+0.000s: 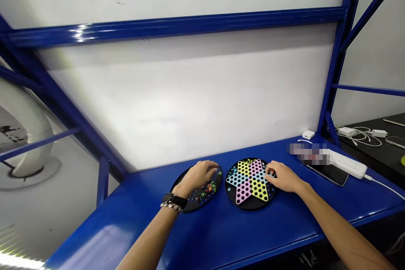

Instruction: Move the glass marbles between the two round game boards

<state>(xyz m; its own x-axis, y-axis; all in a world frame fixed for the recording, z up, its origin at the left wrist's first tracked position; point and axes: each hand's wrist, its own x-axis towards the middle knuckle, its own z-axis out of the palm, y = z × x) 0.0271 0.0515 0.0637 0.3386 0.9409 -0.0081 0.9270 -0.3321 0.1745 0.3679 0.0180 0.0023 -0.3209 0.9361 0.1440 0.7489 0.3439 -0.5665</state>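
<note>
Star board sits on the blue desk, right hand curled at its right edge, left hand over the black board on the left. Can't tell if either's gripping. Near-side white marks unreadable.

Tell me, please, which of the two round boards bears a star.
The right board, at the right hand, bears the pink, yellow and blue star; the left board, under the left hand, shows none.

On the counter, a tray lies left of a game board. A phone lies farther right.
</note>
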